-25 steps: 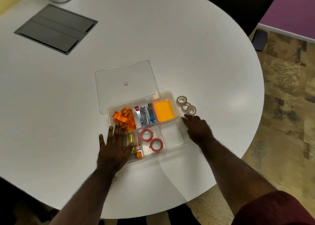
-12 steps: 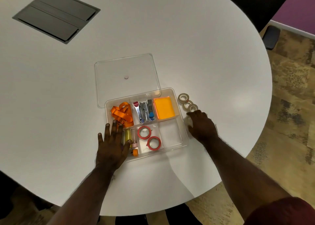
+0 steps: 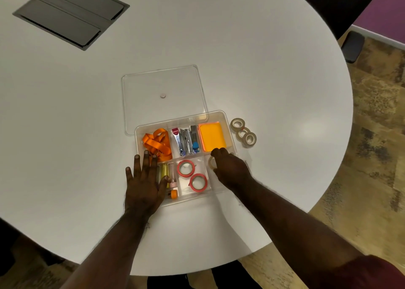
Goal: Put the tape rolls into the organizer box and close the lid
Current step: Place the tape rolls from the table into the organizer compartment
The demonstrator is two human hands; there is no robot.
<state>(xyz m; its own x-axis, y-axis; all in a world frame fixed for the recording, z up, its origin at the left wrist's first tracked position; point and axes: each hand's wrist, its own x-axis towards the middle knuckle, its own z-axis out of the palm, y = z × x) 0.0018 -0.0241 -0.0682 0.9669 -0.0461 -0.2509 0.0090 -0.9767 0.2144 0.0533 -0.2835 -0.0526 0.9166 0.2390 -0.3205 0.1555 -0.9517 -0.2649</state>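
A clear organizer box sits open on the white table. Two red tape rolls lie in its front middle compartment. My right hand hovers over the front right compartment, fingers closed on a tan tape roll. Three more tan tape rolls lie in a row on the table, just right of the box. My left hand lies flat with fingers spread on the box's front left corner. The clear lid lies flat behind the box, its near edge tucked under the box's rear rim.
The other compartments hold an orange lanyard, staplers, an orange pad and markers. A grey hatch panel sits at the table's far left. The table's curved edge runs close on the right.
My right hand has moved left from the table beside the box to over the front right compartment, now with a tan roll in its fingers. The left hand has stayed put.
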